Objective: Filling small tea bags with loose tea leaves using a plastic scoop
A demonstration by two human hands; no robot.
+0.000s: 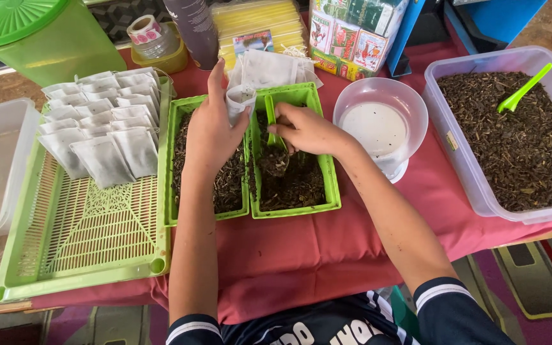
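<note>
Red-cloth table; L hand pinching white bag, R hand gripping green scoop over tray.

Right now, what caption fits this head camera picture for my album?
Left hand holds a small white bag open while right hand scoops dark dried leaves with a green scoop from a green tray.

A table draped in red cloth carries it all: a green slatted tray at left, two green tubs of dried leaf in the middle, a white scale bowl, and a clear bin at right.
</note>
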